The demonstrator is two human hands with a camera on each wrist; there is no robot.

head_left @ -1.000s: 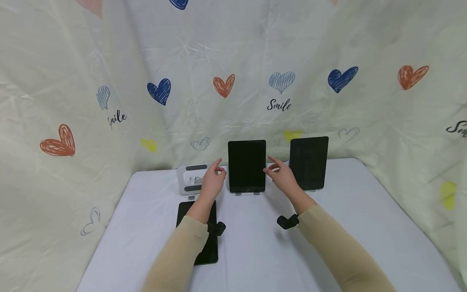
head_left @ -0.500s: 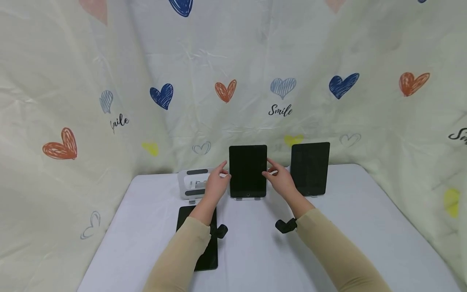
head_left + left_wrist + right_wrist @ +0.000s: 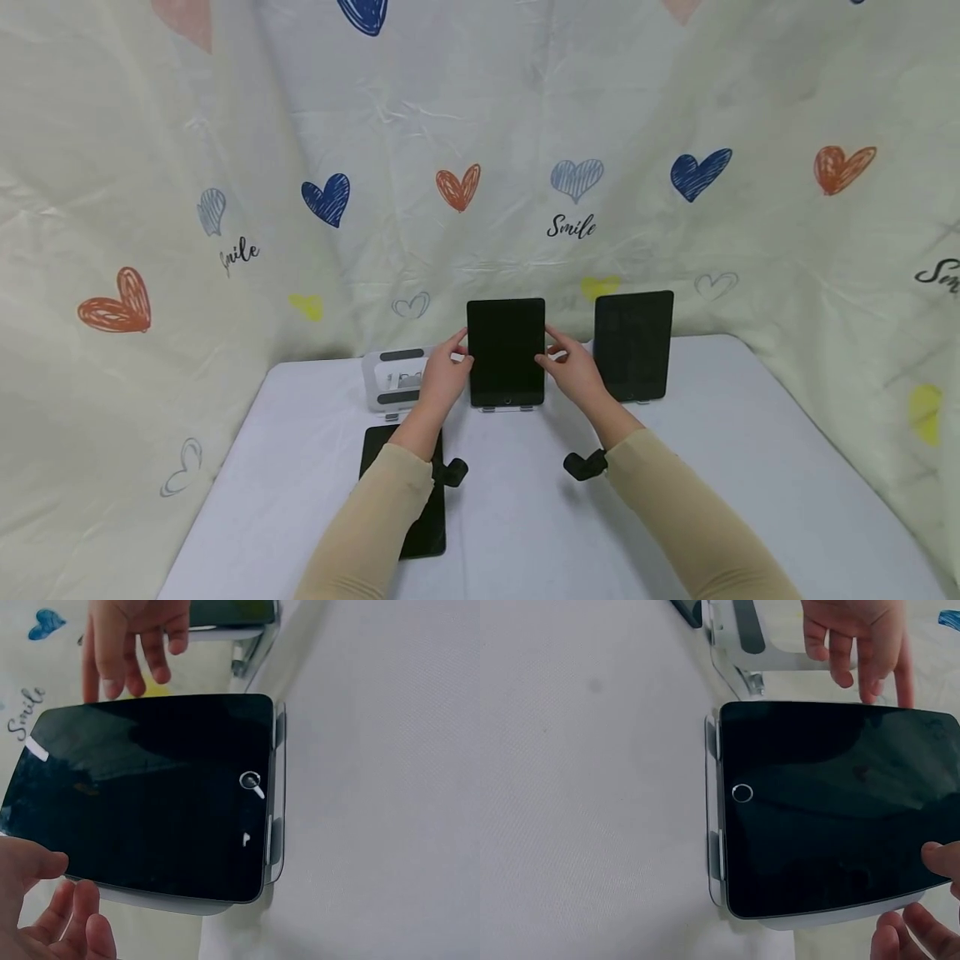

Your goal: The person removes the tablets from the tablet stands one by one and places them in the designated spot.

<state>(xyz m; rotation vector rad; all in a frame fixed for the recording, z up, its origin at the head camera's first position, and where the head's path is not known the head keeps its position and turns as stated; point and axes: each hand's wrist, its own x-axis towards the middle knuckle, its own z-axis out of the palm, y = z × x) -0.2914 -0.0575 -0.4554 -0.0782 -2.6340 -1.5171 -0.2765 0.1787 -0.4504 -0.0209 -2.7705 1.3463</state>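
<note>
A black tablet (image 3: 506, 354) with a round home button stands upright, leaning on a pale stand (image 3: 832, 919) at the table's back middle. Its lower edge sits on the stand's lip, between small clips. My left hand (image 3: 444, 379) pinches the tablet's left edge, thumb (image 3: 49, 862) at the front and fingers curled behind. At the opposite edge my right hand (image 3: 577, 371) does the same, its thumb (image 3: 939, 856) lying on the screen's border. Part of the right hand's fingers is hidden behind the tablet.
A second tablet (image 3: 633, 346) leans upright at the right. To the left stands a bare white stand (image 3: 371, 383) with grey pads. Another tablet (image 3: 427, 525) lies flat in front of it, partly under my left forearm. A heart-patterned curtain (image 3: 510, 100) hangs behind the white table (image 3: 525, 517).
Both hands have come in from slightly apart and taken hold of the middle tablet's side edges. The tablet stays on its stand. The head view has shifted slightly.
</note>
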